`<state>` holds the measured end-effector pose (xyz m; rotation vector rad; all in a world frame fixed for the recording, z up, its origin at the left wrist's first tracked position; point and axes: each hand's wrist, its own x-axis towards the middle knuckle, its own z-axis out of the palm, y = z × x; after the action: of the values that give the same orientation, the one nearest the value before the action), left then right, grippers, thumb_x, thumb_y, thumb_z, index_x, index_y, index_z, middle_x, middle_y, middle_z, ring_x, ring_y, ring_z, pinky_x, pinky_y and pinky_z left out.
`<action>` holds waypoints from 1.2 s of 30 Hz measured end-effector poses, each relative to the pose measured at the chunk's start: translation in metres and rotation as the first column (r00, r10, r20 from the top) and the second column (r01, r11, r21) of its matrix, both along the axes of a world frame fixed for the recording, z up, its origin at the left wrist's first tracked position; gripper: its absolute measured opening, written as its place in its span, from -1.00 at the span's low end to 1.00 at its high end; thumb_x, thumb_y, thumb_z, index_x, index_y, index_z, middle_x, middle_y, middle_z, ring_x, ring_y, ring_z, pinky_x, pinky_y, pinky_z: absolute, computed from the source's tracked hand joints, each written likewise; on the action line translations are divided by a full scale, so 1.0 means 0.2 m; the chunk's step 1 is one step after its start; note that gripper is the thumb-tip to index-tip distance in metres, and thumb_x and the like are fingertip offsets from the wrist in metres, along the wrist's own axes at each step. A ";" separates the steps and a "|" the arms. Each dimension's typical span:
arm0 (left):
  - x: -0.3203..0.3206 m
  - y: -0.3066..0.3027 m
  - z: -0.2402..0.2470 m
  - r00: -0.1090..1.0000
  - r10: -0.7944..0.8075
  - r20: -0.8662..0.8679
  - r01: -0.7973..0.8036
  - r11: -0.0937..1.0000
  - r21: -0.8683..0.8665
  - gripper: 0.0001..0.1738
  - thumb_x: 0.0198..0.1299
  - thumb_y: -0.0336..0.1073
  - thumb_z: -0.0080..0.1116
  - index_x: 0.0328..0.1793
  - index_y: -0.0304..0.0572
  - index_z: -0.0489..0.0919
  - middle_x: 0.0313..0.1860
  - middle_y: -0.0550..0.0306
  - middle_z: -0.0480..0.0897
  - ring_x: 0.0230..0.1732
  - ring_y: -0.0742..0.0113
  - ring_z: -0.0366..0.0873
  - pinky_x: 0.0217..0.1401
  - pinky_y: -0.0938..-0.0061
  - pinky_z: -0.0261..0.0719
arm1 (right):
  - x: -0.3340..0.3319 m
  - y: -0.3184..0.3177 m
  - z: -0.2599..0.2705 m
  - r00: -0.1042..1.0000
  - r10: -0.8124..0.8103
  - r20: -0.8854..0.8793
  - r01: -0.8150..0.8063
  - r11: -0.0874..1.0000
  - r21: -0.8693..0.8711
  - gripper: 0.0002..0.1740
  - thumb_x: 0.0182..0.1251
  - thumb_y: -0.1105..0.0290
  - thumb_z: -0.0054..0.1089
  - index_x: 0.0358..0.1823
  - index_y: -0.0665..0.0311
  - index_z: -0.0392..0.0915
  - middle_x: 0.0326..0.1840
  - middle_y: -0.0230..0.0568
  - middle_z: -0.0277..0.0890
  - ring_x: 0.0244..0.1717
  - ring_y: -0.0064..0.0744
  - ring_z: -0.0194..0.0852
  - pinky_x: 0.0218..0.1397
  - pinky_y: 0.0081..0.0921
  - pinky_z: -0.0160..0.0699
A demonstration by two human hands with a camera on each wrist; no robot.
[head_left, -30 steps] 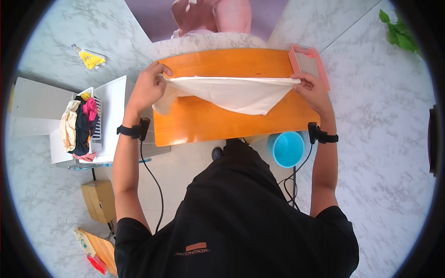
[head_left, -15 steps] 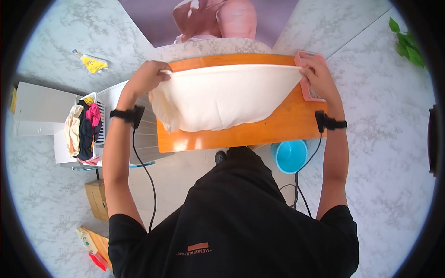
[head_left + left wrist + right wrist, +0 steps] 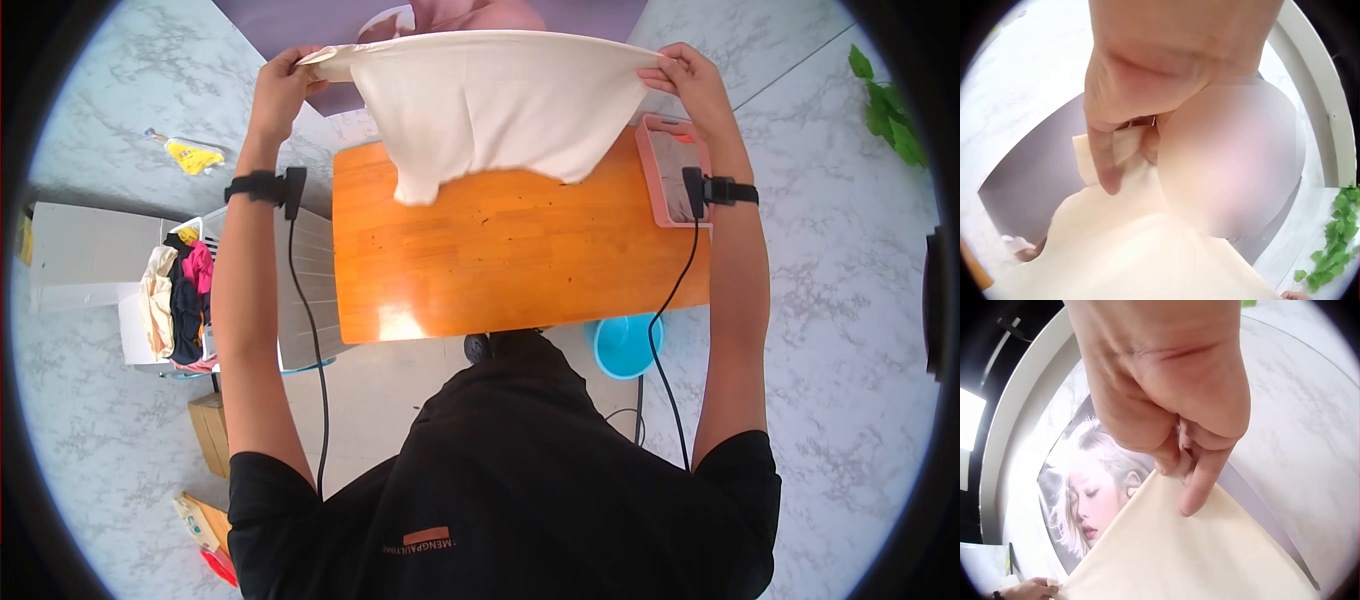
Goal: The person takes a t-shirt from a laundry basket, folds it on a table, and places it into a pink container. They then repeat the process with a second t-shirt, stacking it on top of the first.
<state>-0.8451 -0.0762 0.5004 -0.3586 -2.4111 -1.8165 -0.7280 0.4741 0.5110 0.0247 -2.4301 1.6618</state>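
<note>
A cream cloth (image 3: 500,100) hangs stretched between both hands, above the far part of the orange wooden table (image 3: 520,260). The left hand (image 3: 283,92) pinches its left top corner and the right hand (image 3: 692,88) pinches the right one. In the left wrist view the left hand (image 3: 1160,81) has fingers on the cloth (image 3: 1147,250), with a blurred round patch covering part of the view. The right wrist view shows the right hand (image 3: 1172,394) gripping the cloth (image 3: 1191,550) between thumb and fingers. The cloth's lower edge hangs unevenly.
A pink tray (image 3: 655,180) stands at the table's right end, with a blue bucket (image 3: 628,348) below the front edge. At the left is a basket of clothes (image 3: 180,295). A poster (image 3: 300,25) is on the wall behind. Black cables run from both wrists.
Both hands have risen and moved away from the body, with the cloth lifted between them. It was lower over the table; more of the tabletop now shows.
</note>
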 end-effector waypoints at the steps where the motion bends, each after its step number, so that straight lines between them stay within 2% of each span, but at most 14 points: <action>1: 0.05 0.00 0.04 0.995 0.005 -0.100 -0.009 0.999 -0.037 -0.62 0.50 -0.57 0.00 0.28 -0.19 0.73 -0.06 0.10 0.81 -0.11 0.48 0.72 0.07 0.53 0.72 | 0.04 0.00 0.04 1.000 -0.003 0.001 0.003 1.000 0.001 -0.79 0.76 0.36 -0.01 0.10 0.36 0.53 0.07 -0.08 0.78 0.08 -0.41 0.79 0.11 -0.42 0.84; 2: 0.11 -0.01 0.07 0.995 0.002 -0.096 -0.005 0.999 -0.036 -0.62 0.50 -0.57 0.00 0.28 -0.19 0.73 -0.06 0.10 0.81 -0.11 0.48 0.72 0.07 0.53 0.72 | 0.14 -0.06 0.10 0.996 -0.058 0.070 0.059 0.998 -0.012 -0.81 0.74 0.37 0.02 0.07 0.33 0.56 0.02 -0.14 0.76 0.07 -0.41 0.79 0.15 -0.45 0.79; 4: 0.30 -0.05 0.09 0.964 -0.052 -0.262 -0.054 0.923 -0.381 -0.67 0.52 -0.54 0.03 0.26 -0.22 0.72 -0.08 0.07 0.81 -0.13 0.46 0.72 0.04 0.46 0.73 | 0.25 -0.06 0.07 0.982 -0.115 0.152 0.119 0.993 -0.019 -0.83 0.73 0.38 0.05 0.05 0.30 0.59 -0.04 -0.21 0.75 0.06 -0.41 0.80 0.18 -0.48 0.74; 6: 0.48 -0.10 0.03 0.966 -0.117 -0.229 -0.034 0.826 -0.563 -0.67 0.47 -0.53 0.10 0.25 -0.18 0.73 -0.03 -0.01 0.82 -0.18 0.27 0.78 0.00 0.38 0.72 | 0.33 0.06 -0.14 0.991 0.113 0.075 -0.113 0.994 -0.015 -0.82 0.73 0.39 0.05 0.10 0.31 0.60 -0.05 -0.28 0.71 0.09 -0.43 0.77 0.20 -0.49 0.72; 8: 0.63 -0.14 -0.09 0.917 -0.247 -0.312 -0.034 0.732 -0.681 -0.65 0.40 -0.53 0.17 0.24 -0.13 0.73 0.03 -0.11 0.80 -0.14 0.01 0.80 -0.03 0.24 0.71 | 0.45 0.04 -0.33 0.985 0.131 0.114 -0.133 0.991 0.006 -0.84 0.70 0.46 0.06 0.07 0.33 0.61 -0.07 -0.29 0.70 0.09 -0.43 0.75 0.24 -0.47 0.70; 10: 0.77 -0.16 -0.26 0.920 -0.311 -0.239 0.025 0.654 -0.756 -0.66 0.36 -0.50 0.22 0.22 -0.08 0.73 0.05 -0.09 0.79 -0.08 -0.13 0.77 -0.03 0.16 0.73 | 0.60 -0.02 -0.49 0.980 0.148 0.131 -0.164 0.979 0.122 -0.86 0.64 0.53 0.09 0.03 0.36 0.64 -0.08 -0.29 0.69 0.07 -0.43 0.70 0.24 -0.44 0.67; 15: 1.01 -0.11 -0.82 0.952 -0.305 0.019 0.167 0.469 -0.867 -0.70 0.37 -0.37 0.23 0.20 -0.03 0.73 -0.03 0.01 0.79 -0.10 -0.07 0.79 -0.09 0.13 0.76 | 0.81 -0.14 -1.11 0.930 0.092 0.355 -0.215 0.921 0.324 -0.84 0.55 0.42 0.28 0.00 0.38 0.66 -0.12 -0.16 0.72 0.03 -0.36 0.75 0.11 -0.45 0.66; 20: 1.24 -0.16 -1.54 0.925 -0.362 0.118 0.243 0.324 -0.914 -0.71 0.37 -0.31 0.17 0.18 0.02 0.70 -0.10 0.08 0.78 -0.19 0.02 0.80 -0.23 0.18 0.77 | 0.99 -0.21 -1.71 0.932 0.117 0.343 -0.278 0.838 0.469 -0.82 0.49 0.42 0.22 -0.03 0.34 0.69 0.04 -0.06 0.77 0.09 -0.01 0.70 0.13 -0.20 0.68; 22: 1.37 -0.12 -1.68 0.923 -0.322 0.210 0.262 0.126 -0.957 -0.72 0.37 -0.32 0.13 0.16 0.07 0.67 -0.18 0.07 0.75 -0.21 0.08 0.81 -0.29 0.17 0.77 | 1.08 -0.23 -1.82 0.932 0.121 0.341 -0.296 0.799 0.523 -0.84 0.47 0.42 0.24 -0.07 0.33 0.71 0.10 -0.07 0.75 0.14 0.02 0.67 0.20 -0.18 0.66; 27: 1.64 -0.10 -1.74 0.922 -0.246 0.298 0.318 0.048 -0.947 -0.73 0.45 -0.23 0.13 0.22 0.09 0.60 -0.15 0.14 0.65 -0.26 0.14 0.76 -0.35 0.24 0.70 | 1.31 -0.26 -1.85 0.960 0.137 0.245 -0.273 0.659 0.701 -0.87 0.46 0.39 0.21 -0.15 0.23 0.72 0.18 -0.18 0.72 0.17 -0.03 0.65 0.20 -0.11 0.68; 29: 1.72 -0.07 -1.68 0.923 -0.233 0.307 0.337 0.104 -0.936 -0.72 0.45 -0.17 0.17 0.22 0.08 0.64 -0.12 0.10 0.69 -0.23 0.09 0.76 -0.30 0.17 0.70 | 1.37 -0.26 -1.83 0.963 0.141 0.231 -0.268 0.613 0.743 -0.89 0.44 0.38 0.22 -0.19 0.20 0.71 0.17 -0.22 0.72 0.14 -0.05 0.65 0.18 -0.10 0.66; 30: 1.74 -0.06 -1.63 0.922 -0.223 0.315 0.353 0.158 -0.922 -0.70 0.45 -0.10 0.22 0.21 0.06 0.67 -0.09 0.05 0.72 -0.19 0.04 0.77 -0.24 0.10 0.71 | 1.40 -0.27 -1.81 0.961 0.143 0.236 -0.274 0.611 0.743 -0.89 0.44 0.38 0.22 -0.19 0.20 0.71 0.17 -0.22 0.72 0.14 -0.05 0.65 0.18 -0.10 0.66; 34: 1.75 -0.03 -1.58 0.868 -0.186 0.461 0.488 0.138 -0.862 -0.69 0.45 -0.11 0.23 0.19 -0.03 0.68 -0.04 0.02 0.73 -0.13 -0.04 0.75 -0.12 0.05 0.73 | 1.46 -0.30 -1.73 0.932 0.038 0.360 -0.296 0.654 0.697 -0.88 0.42 0.35 0.27 -0.19 0.23 0.68 0.11 -0.25 0.71 0.13 -0.06 0.64 0.18 -0.09 0.63; 36: 1.67 -0.04 -1.61 0.925 -0.143 0.352 0.380 0.349 -0.857 -0.69 0.45 -0.16 0.22 0.19 -0.10 0.68 -0.03 0.00 0.73 -0.07 -0.12 0.73 -0.01 0.03 0.73 | 1.47 -0.32 -1.72 0.914 -0.033 0.405 -0.280 0.673 0.685 -0.87 0.40 0.34 0.29 -0.19 0.23 0.69 0.07 -0.26 0.71 0.13 -0.06 0.63 0.19 -0.08 0.61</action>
<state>-0.5106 -0.0850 0.1786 -0.6758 -3.4791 -0.2654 -0.4342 0.4103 0.1661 -0.0220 -3.3146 0.6204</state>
